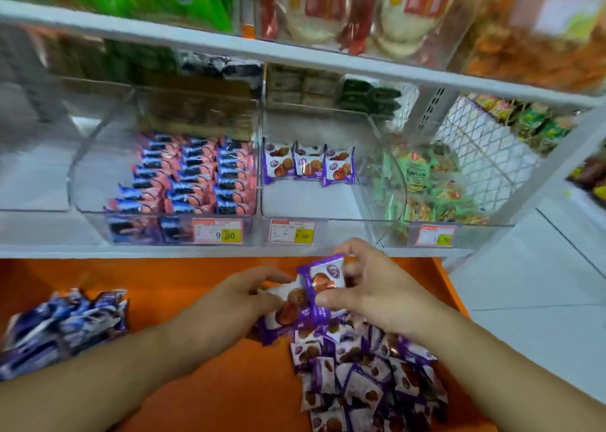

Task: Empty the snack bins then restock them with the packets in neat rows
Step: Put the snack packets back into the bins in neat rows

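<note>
- The right hand (370,287) has its fingers curled round an upright purple biscuit packet (323,284), thumb on the packet's lower edge and fingertips at its top corner
- The left hand (242,295) grips a second purple packet (288,303) that lies tilted just at 8 o'clock of the first; the two packets touch and overlap between the hands
- Both hands meet over an orange surface (196,300), just in front of the white shelf edge
- At 6 o'clock of the hands a loose heap of purple packets (364,382) lies on the orange surface, some under the right forearm
- At 9 o'clock, well apart, a pile of blue packets (62,326) lies near the left edge of the orange surface
- At 12 o'clock of the hands stands the middle clear bin (314,202), holding three purple packets (310,164) upright in one row toward its back, touching side by side; the rest of its floor is bare
- The bin at 11 o'clock (98,182) holds blue-and-pink packets (193,175) laid in three overlapping rows
- The bin at 1 o'clock (387,182) holds green packets (433,185) in a jumble
- Price tags (218,231) with yellow patches sit on the bin fronts
- The shelf above (295,54) carries more packets, blurred
</note>
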The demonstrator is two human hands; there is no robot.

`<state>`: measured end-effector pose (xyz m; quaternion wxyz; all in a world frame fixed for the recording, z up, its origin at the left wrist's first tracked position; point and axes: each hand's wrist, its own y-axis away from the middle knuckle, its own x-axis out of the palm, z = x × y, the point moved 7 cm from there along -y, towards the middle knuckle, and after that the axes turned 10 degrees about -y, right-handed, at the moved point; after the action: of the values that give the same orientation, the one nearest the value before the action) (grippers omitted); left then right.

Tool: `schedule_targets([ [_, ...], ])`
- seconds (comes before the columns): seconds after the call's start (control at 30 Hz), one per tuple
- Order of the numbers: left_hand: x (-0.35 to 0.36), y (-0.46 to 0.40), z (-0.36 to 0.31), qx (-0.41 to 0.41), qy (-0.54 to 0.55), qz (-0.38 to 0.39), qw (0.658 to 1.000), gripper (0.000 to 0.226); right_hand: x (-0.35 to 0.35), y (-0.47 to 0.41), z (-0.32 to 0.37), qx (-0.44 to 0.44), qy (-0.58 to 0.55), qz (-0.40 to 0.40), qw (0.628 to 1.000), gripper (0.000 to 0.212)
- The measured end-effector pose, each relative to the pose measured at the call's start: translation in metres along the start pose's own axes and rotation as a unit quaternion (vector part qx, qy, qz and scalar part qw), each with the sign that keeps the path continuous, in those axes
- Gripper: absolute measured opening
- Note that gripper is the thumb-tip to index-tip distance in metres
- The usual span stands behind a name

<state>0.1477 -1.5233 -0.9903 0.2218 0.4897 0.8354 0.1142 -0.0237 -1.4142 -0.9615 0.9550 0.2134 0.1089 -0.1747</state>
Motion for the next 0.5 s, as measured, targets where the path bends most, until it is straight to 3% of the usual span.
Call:
schedule_targets([
  [0.07, -0.012, 0.015, -0.02, 0.025, 0.032, 0.008, 0.999, 0.012, 0.007, 0.01, 0.031, -0.05, 0.007, -0.032, 0.998, 0.061],
  [0.17, -0.032, 0.03, -0.047, 0.062, 0.014, -0.018, 0.998, 0.039, 0.022, 0.022, 0.069, -0.124, 0.032, -0.046, 0.991, 0.061],
  [0.3, -0.052, 0.032, -0.073, 0.1, 0.011, -0.075, 0.992, 0.028, 0.024, 0.026, 0.095, -0.17, -0.002, -0.069, 0.983, 0.046],
  [0.5, -0.093, 0.02, -0.088, 0.121, -0.051, -0.16, 0.978, 0.021, -0.016, -0.008, 0.114, -0.218, -0.054, -0.19, 0.956, 0.031],
])
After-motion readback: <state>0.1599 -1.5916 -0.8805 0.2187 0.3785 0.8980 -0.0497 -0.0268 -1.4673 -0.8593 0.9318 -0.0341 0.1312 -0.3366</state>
